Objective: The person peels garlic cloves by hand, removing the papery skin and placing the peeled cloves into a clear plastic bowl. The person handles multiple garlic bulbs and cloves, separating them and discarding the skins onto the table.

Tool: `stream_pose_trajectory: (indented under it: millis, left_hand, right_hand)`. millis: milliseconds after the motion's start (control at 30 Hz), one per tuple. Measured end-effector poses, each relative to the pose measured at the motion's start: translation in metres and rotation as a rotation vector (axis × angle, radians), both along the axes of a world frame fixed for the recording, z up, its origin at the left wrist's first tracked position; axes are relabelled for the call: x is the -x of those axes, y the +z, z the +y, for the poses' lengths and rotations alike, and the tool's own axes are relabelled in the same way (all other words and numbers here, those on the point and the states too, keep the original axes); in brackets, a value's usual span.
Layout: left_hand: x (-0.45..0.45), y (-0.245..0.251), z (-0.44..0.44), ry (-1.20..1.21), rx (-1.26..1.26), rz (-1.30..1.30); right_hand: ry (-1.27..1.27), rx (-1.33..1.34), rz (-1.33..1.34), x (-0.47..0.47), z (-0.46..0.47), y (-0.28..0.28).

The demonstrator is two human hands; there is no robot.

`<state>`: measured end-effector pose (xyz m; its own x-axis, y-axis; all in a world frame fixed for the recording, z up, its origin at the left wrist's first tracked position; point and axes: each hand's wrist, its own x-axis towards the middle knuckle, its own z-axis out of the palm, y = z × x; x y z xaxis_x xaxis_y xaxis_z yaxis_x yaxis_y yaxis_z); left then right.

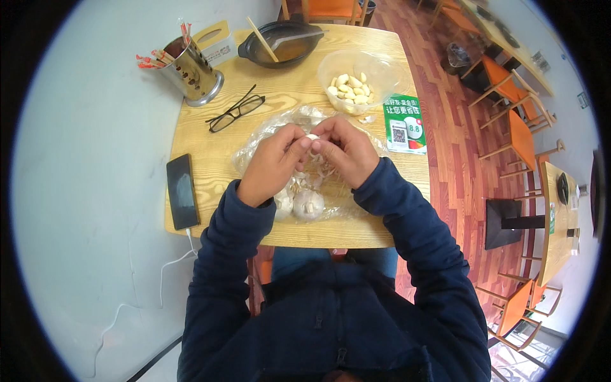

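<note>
A small white garlic clove (312, 137) is pinched between the thumbs and fingers of my left hand (281, 157) and my right hand (344, 148). Both hands are above a clear plastic bag (253, 138) spread on the wooden table, with loose garlic skins (322, 172) on it. Whole garlic bulbs (308, 205) lie on the bag's near part, below the hands. Beyond my right hand stands a clear plastic bowl (329, 64) holding several peeled garlic cloves (353, 88). The hands partly cover the bag and skins.
Black-framed glasses (237, 112) and a phone (182, 191) on a white cable lie at left. A metal chopstick holder (191, 71), tissue box (215, 43) and black pan (291, 45) with utensils stand at the back. A green printed card (405, 125) lies by the right edge.
</note>
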<state>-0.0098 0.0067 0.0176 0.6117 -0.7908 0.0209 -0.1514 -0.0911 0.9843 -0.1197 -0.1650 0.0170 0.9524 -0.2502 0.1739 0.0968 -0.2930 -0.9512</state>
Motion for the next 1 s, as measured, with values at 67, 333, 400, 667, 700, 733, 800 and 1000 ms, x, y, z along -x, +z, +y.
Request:
stream_pose_trajectory:
  millis: [67, 333, 400, 667, 700, 733, 800, 1000]
  left_hand:
    - [0.001, 0.002, 0.000, -0.014, 0.034, -0.011]
    - [0.006, 0.002, 0.005, -0.141, 0.068, 0.106]
    - [0.004, 0.001, 0.006, -0.183, 0.088, 0.139]
    - [-0.004, 0.006, 0.015, -0.304, 0.120, 0.373]
    - [-0.002, 0.005, 0.013, -0.276, 0.120, 0.227]
    - [0.000, 0.005, 0.011, -0.248, 0.120, 0.081]
    - [0.000, 0.005, 0.010, -0.205, 0.090, -0.138]
    - [-0.004, 0.007, 0.012, -0.218, 0.104, -0.156]
  right_hand:
    - [-0.018, 0.149, 0.022, 0.001, 0.000, 0.002]
    - [0.032, 0.339, -0.106, 0.007, 0.006, 0.010]
    - [0.020, 0.403, -0.191, 0.007, 0.008, 0.011]
    - [0.010, 0.503, -0.328, 0.009, 0.011, 0.009]
    - [0.005, 0.403, -0.265, 0.009, 0.015, 0.007]
    - [0.024, 0.264, -0.227, 0.007, 0.017, 0.004]
    - [0.065, -0.015, -0.141, 0.007, 0.021, -0.002]
    - [0.311, -0.585, 0.206, 0.006, 0.008, -0.007]
